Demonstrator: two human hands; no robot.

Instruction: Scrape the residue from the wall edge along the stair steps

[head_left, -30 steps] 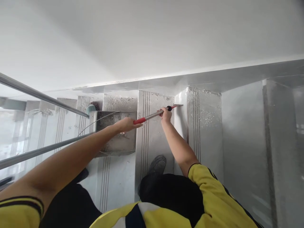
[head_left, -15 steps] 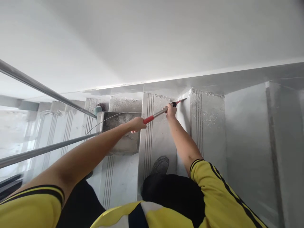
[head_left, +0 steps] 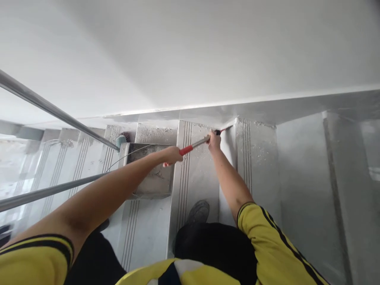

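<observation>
Stairs [head_left: 196, 178] dusted with debris. Bucket [head_left: 148, 174] set on lower step beside rail [head_left: 56, 111]. Scraper [head_left: 196, 144] held level, blade in riser corner. Left hand [head_left: 172, 155] fingers clamped on red grip, right hand [head_left: 214, 141] clamped near blade.

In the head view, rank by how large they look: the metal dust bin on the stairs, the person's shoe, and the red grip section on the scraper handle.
1. metal dust bin, largest.
2. shoe, clearly smaller, though nearer the camera.
3. red grip section beside the left hand, smallest.
</observation>
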